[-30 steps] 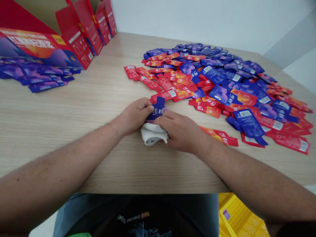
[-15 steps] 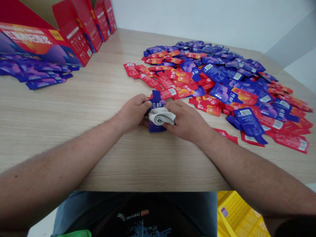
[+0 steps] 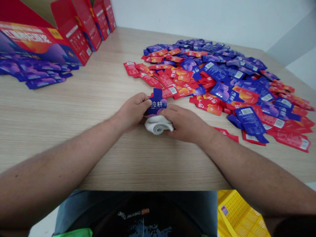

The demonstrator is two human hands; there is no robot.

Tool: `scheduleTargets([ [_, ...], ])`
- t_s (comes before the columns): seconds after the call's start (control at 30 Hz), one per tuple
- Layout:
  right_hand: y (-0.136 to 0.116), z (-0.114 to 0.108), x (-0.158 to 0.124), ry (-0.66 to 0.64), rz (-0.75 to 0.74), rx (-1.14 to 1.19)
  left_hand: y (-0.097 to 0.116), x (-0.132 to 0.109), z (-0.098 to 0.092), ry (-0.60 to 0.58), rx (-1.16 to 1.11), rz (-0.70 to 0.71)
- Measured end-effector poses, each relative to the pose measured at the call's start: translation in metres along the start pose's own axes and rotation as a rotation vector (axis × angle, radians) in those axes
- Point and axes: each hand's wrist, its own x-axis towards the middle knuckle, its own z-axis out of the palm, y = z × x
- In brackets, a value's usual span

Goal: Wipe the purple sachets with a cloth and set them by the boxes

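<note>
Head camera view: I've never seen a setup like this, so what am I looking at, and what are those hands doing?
There is no machine here: one camera worn on a person's head looks down at their own two bare hands. The left hand pinches a blue sachet, and the right hand lies against a rolled white cloth. On the wooden table lies a wide spread of red and blue sachets, with more blue sachets beside red printed cartons at the far left.

A left hand [image 3: 132, 112] and a right hand [image 3: 185, 124] with one sachet [image 3: 158, 102], one cloth [image 3: 158, 125]
Beyond them, scores of red and blue sachets [image 3: 222, 75]; at least three red boxes [image 3: 85, 26]; one yellow crate [image 3: 240, 214].
</note>
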Motion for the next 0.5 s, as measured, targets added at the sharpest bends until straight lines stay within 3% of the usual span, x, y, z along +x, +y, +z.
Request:
scheduleTargets([
  [0.13,0.0087,0.0000,0.0001,0.203,0.105,0.024,0.0004,0.0016,-0.0004,0.006,-0.062,-0.045],
  [0.3,0.0092,0.0025,-0.0002,0.012,-0.100,0.133,0.0007,0.0038,-0.0008,0.041,-0.094,-0.033],
  [0.43,0.0096,0.0039,0.0005,0.195,-0.006,0.107,0.0021,0.0061,-0.0018,0.102,-0.120,-0.048],
  [0.5,0.0070,0.0046,0.0003,0.138,-0.048,0.112,0.0018,0.0073,-0.0024,0.112,-0.124,-0.034],
])
